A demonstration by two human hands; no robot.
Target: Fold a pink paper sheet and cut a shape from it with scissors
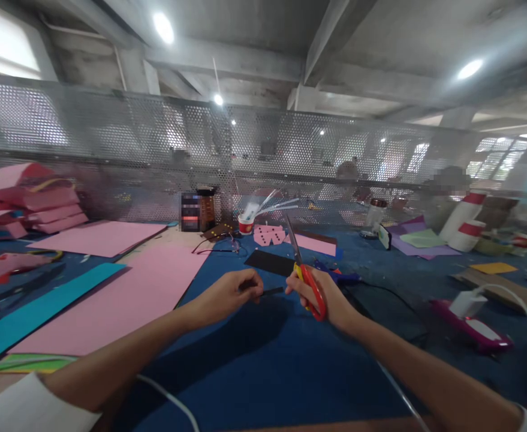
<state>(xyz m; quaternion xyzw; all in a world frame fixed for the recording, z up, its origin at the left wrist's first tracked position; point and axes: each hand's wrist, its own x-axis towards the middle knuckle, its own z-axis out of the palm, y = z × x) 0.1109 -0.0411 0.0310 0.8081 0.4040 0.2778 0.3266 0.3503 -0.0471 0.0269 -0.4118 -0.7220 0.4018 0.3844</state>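
Note:
My left hand (240, 288) is closed, with a small dark strip (272, 291) pinched between thumb and fingers; the strip points to the right. In my right hand (321, 291) are scissors with red and yellow handles (315, 291), their blades (292, 239) pointing up and away from me. The right fingertips are close to the strip's free end; whether they touch it I cannot tell. Just beyond both hands lies a black paper strip (270, 263) on the blue table. Pink paper pieces with black dots (269, 234) lie farther back.
Large pink sheets (132, 300) and a teal strip (51, 306) cover the left side. A red paper cup (246, 225), eyeglasses (218, 246) and a phone (190, 212) stand or lie at the back. A blue glue gun (342, 276) and a magenta power strip (472, 330) with cords are to the right.

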